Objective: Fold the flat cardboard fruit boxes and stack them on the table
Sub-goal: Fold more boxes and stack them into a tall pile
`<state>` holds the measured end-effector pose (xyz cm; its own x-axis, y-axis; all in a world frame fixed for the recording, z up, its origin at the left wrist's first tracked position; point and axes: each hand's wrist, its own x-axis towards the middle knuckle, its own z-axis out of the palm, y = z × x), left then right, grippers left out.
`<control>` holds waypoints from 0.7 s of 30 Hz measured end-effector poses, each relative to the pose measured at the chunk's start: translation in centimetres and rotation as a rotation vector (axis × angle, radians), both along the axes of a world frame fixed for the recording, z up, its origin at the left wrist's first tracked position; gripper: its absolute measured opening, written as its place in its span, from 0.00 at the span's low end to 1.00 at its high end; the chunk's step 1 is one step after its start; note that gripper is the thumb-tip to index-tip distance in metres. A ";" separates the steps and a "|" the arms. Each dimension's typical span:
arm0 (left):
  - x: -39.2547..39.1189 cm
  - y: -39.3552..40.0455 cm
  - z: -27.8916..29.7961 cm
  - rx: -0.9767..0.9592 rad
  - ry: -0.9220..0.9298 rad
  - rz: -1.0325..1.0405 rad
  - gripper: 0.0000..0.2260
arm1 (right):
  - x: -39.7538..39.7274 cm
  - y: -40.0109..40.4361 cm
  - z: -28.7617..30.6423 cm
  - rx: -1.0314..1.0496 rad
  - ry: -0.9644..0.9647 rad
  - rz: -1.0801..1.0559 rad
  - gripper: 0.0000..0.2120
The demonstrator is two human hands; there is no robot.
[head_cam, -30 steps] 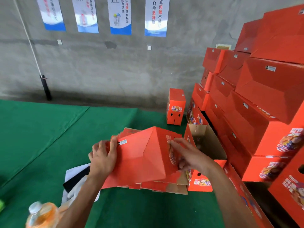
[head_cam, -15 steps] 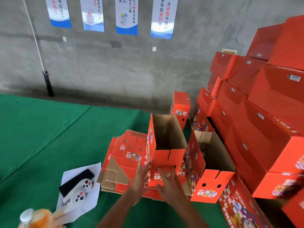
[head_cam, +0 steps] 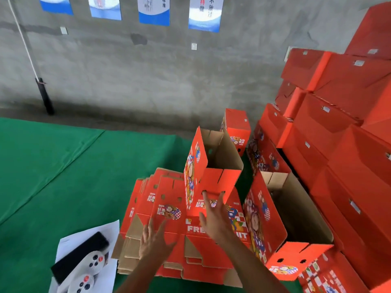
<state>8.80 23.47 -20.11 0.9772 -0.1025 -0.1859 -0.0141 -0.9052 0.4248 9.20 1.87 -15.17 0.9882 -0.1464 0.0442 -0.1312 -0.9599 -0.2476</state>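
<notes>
- Right hand [head_cam: 213,216]: reaches forward from the lower edge of the view, forearm extended. Fingers are spread and nearly straight. Two fingertips [head_cam: 204,193] meet the lower edge of the front flap of the opened box [head_cam: 213,166]. The fingers do not curl round anything.
- Left hand [head_cam: 153,242]: raised beside the right hand and apart from it. Palm faces forward, fingers spread and relaxed, thumb out to the right. It hovers over the pile of flat boxes [head_cam: 160,210]; contact with the pile cannot be determined.
- Opened box: red cardboard, stands upright on the rear part of the flat pile. Its top is open and the brown inner walls are visible. The printed side panel faces left.
- Pile of flat boxes: lies on the green table cover [head_cam: 63,176], fanned slightly, with brown flaps showing at the near edge.
- Second open box [head_cam: 292,214]: sits just right of the pile, top open, front flap folded outward.
- Stacked red boxes [head_cam: 338,127]: a tall stack fills the right side, against the concrete wall [head_cam: 127,77].
- Small folded box [head_cam: 237,130]: stands alone behind the opened box, near the wall.
- White sheet [head_cam: 105,231]: lies left of the pile and carries a black phone [head_cam: 80,256] and a white game controller [head_cam: 88,269].
- Posters [head_cam: 205,13]: hang in a row on the wall.
</notes>
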 end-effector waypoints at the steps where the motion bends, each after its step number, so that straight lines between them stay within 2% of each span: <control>1: 0.4 0.2 -0.5 0.021 -0.001 0.008 0.41 | 1.8 -0.2 -0.1 -0.015 0.004 -0.007 0.35; 4: 1.3 0.3 -1.1 0.059 -0.007 0.037 0.43 | 6.8 -0.8 0.2 -0.036 0.020 -0.025 0.36; 9: 4.2 -0.2 -0.8 0.114 -0.024 0.124 0.40 | 13.9 -1.3 1.4 -0.047 0.049 -0.051 0.39; 15: 7.5 -0.8 -0.5 0.131 0.105 0.211 0.54 | 18.9 -1.8 2.3 0.081 0.099 -0.086 0.42; 21: 8.4 -0.8 -1.0 0.120 0.149 0.229 0.56 | 21.0 -2.0 2.3 0.129 0.181 -0.078 0.45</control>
